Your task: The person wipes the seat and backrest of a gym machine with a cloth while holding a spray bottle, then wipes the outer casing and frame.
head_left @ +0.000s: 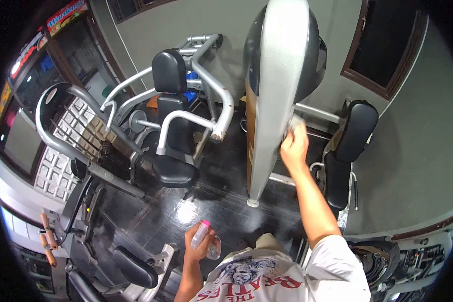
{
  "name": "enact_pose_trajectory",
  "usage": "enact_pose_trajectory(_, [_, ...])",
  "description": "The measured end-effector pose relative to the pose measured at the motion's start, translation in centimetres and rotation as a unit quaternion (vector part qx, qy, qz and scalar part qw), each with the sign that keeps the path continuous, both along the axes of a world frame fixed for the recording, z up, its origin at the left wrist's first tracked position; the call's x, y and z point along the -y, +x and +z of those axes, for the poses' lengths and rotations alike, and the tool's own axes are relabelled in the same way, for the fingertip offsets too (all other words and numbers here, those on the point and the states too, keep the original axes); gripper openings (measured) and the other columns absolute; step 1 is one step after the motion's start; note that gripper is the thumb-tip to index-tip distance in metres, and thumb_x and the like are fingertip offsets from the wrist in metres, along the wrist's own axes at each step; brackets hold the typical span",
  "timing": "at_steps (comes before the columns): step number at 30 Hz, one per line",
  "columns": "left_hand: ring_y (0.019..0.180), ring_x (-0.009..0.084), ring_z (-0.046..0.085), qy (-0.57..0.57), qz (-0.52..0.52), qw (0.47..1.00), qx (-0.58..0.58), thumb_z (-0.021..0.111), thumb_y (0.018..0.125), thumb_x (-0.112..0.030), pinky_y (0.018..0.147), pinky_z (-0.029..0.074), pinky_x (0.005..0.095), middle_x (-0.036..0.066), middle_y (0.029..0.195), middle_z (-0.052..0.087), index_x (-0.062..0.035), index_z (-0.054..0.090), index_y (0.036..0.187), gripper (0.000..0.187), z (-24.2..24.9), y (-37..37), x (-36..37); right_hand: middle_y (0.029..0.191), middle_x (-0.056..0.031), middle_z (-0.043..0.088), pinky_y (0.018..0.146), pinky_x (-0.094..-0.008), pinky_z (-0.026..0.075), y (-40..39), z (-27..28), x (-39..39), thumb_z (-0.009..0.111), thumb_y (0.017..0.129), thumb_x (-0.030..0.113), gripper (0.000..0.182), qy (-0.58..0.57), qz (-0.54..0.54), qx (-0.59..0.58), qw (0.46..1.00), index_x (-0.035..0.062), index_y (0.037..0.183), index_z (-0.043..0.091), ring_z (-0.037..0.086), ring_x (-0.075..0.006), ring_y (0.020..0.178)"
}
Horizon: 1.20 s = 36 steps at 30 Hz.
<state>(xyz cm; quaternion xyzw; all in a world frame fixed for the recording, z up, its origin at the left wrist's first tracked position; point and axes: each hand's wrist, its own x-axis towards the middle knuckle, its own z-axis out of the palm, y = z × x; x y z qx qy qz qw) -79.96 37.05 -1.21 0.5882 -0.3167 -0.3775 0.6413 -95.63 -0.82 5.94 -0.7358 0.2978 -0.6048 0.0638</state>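
In the head view my right hand (295,146) reaches forward, closed around a pale cloth (294,124). It presses the cloth against the side of a tall silver-grey machine column (274,100). Low in front of my body, my left hand (201,241) is wrapped around a clear spray bottle (214,247) with a pink-tipped nozzle (206,223). The bottle's lower part shows beside my fingers. The cloth is partly hidden by my right fingers.
A seated machine with black pads (169,70) stands ahead to the left. Another black-padded seat (356,131) is right of the column. A black bench pad (135,267) lies at lower left. Dark glossy floor (221,201) runs between the machines. A dark-framed window (385,45) is at upper right.
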Motion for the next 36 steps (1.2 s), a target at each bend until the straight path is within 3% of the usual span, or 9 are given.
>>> enact_pose_trajectory(2, [0.063, 0.0130, 0.065, 0.002, -0.003, 1.000, 0.015, 0.066, 0.089, -0.004, 0.058, 0.051, 0.0278, 0.005, 0.077, 0.064, -0.0002, 0.064, 0.087, 0.005, 0.3, -0.1, -0.2, 0.107, -0.0258, 0.060, 0.085, -0.0453, 0.051, 0.6, 6.2, -0.7, 0.051, 0.087, -0.007, 0.022, 0.033, 0.012, 0.035, 0.999, -0.0058, 0.107, 0.061, 0.060, -0.0474, 0.098])
enact_pose_trajectory(4, [0.063, 0.0129, 0.065, 0.004, 0.001, 1.000, 0.014, 0.067, 0.089, -0.004, 0.058, 0.051, 0.0279, 0.005, 0.077, 0.063, -0.0003, 0.064, 0.087, 0.006, 0.4, -0.1, -0.5, 0.106, -0.0271, 0.059, 0.083, -0.0467, 0.051, 1.0, 6.6, -0.7, 0.053, 0.088, -0.006, 0.021, 0.063, -0.005, 0.031, 0.998, -0.0065, 0.108, 0.061, 0.060, -0.0487, 0.097])
enact_pose_trajectory(7, [0.063, 0.0127, 0.065, 0.006, 0.014, 1.000, -0.006, 0.067, 0.089, -0.004, 0.058, 0.051, 0.0280, 0.004, 0.077, 0.063, -0.0005, 0.064, 0.087, 0.006, 0.2, -0.1, -0.9, 0.104, -0.0281, 0.059, 0.080, -0.0487, 0.051, 0.9, 1.4, -1.0, 0.053, 0.089, -0.005, 0.019, 0.033, -0.016, 0.021, 0.999, -0.0062, 0.107, 0.061, 0.060, -0.0501, 0.094])
enact_pose_trajectory(12, [0.063, 0.0121, 0.064, 0.018, 0.016, 1.000, -0.016, 0.066, 0.090, -0.005, 0.059, 0.050, 0.0277, 0.004, 0.076, 0.063, -0.0009, 0.064, 0.088, 0.005, -0.2, 0.4, -1.2, 0.108, -0.0245, 0.060, 0.084, -0.0448, 0.052, -1.0, -11.8, -3.1, 0.052, 0.089, -0.006, 0.023, 0.139, 0.015, -0.054, 0.989, -0.0021, 0.110, 0.060, 0.061, -0.0468, 0.100])
enact_pose_trajectory(15, [0.063, 0.0119, 0.063, 0.017, 0.011, 1.000, 0.000, 0.066, 0.091, -0.005, 0.058, 0.050, 0.0277, 0.004, 0.076, 0.063, -0.0015, 0.064, 0.086, 0.006, 0.3, 0.9, -0.9, 0.103, -0.0248, 0.058, 0.081, -0.0450, 0.051, -0.6, -9.3, -2.3, 0.053, 0.087, -0.007, 0.017, 0.155, 0.001, -0.063, 0.986, -0.0035, 0.103, 0.059, 0.060, -0.0474, 0.096])
enact_pose_trajectory(21, [0.063, 0.0119, 0.064, 0.020, -0.015, 1.000, -0.005, 0.068, 0.090, -0.005, 0.057, 0.049, 0.0276, 0.003, 0.075, 0.063, -0.0015, 0.064, 0.087, 0.005, 1.5, 1.7, 1.7, 0.097, -0.0268, 0.057, 0.077, -0.0479, 0.048, 1.4, 7.4, -1.0, 0.052, 0.089, -0.005, 0.011, 0.031, 0.015, 0.071, 0.997, -0.0086, 0.098, 0.056, 0.057, -0.0493, 0.089])
enact_pose_trajectory(24, [0.062, 0.0123, 0.064, -0.015, -0.024, 0.999, 0.025, 0.068, 0.090, -0.005, 0.057, 0.049, 0.0277, 0.003, 0.071, 0.062, -0.0008, 0.064, 0.086, 0.007, 1.7, 1.9, 2.7, 0.102, -0.0270, 0.059, 0.079, -0.0469, 0.049, 1.4, 5.9, -1.3, 0.051, 0.091, -0.005, 0.014, 0.044, -0.007, 0.060, 0.997, -0.0083, 0.102, 0.058, 0.059, -0.0487, 0.092])
enact_pose_trajectory(32, [0.057, 0.0144, 0.063, -0.005, -0.052, 0.999, -0.016, 0.060, 0.088, 0.000, 0.052, 0.051, 0.0292, 0.008, 0.072, 0.062, 0.0028, 0.061, 0.085, 0.004, 4.5, 0.8, 5.2, 0.108, -0.0207, 0.060, 0.083, -0.0456, 0.051, -0.8, -10.7, -2.9, 0.051, 0.093, -0.003, 0.024, 0.171, 0.024, -0.042, 0.984, 0.0008, 0.115, 0.058, 0.062, -0.0447, 0.098])
enact_pose_trajectory(36, [0.058, 0.0150, 0.064, -0.092, -0.079, 0.990, 0.066, 0.059, 0.085, 0.005, 0.052, 0.052, 0.0294, 0.009, 0.077, 0.061, 0.0034, 0.061, 0.087, 0.003, 8.8, 0.0, 8.0, 0.099, -0.0180, 0.061, 0.078, -0.0439, 0.051, -1.9, -7.1, -3.2, 0.050, 0.095, -0.001, 0.018, 0.191, 0.053, -0.042, 0.979, 0.0002, 0.110, 0.060, 0.063, -0.0407, 0.091])
